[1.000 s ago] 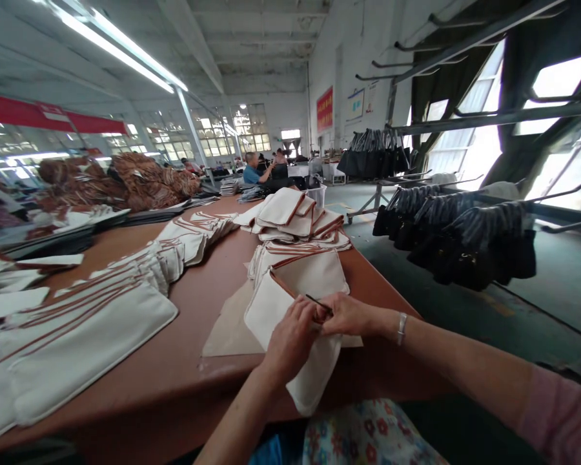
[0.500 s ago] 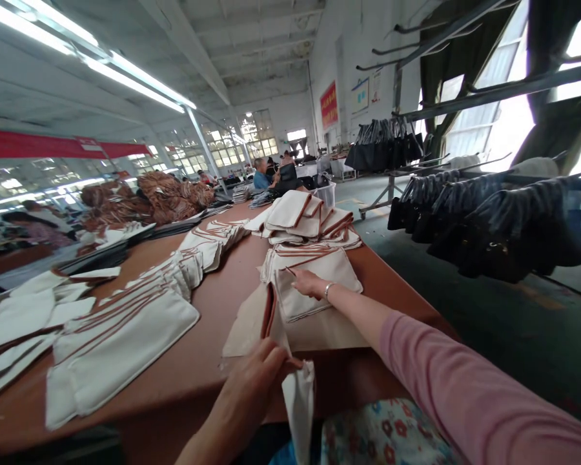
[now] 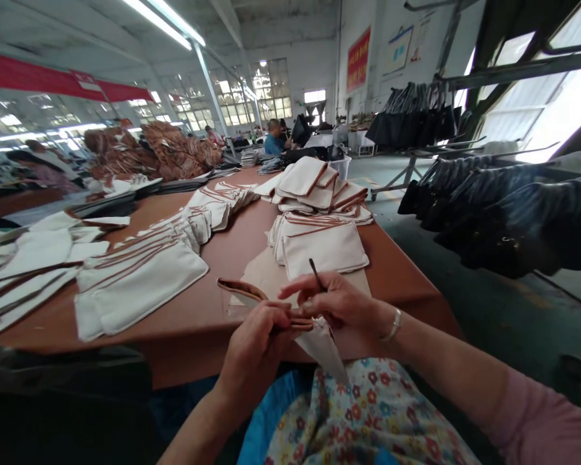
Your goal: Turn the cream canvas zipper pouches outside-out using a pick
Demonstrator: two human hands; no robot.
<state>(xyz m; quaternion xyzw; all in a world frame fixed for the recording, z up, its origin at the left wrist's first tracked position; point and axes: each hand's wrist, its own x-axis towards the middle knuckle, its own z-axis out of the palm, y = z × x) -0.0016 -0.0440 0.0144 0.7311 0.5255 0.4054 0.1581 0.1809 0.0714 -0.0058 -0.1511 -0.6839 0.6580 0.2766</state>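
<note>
No writing can be read; the red sign (image 3: 359, 59) on the far wall is too blurred. One cream pouch (image 3: 319, 339) with brown trim hangs over the desk's (image 3: 213, 310) near edge. The left hand (image 3: 259, 342) pinches its trimmed rim. The right hand (image 3: 341, 303) grips it too, pinching one thin dark tool (image 3: 315, 274) upright.

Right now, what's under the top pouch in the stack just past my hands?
Under the top pouch lie more cream pouches, only their brown-trimmed edges showing. A beige sheet lies on the table beneath the stack. How many pouches there are is covered.
</note>
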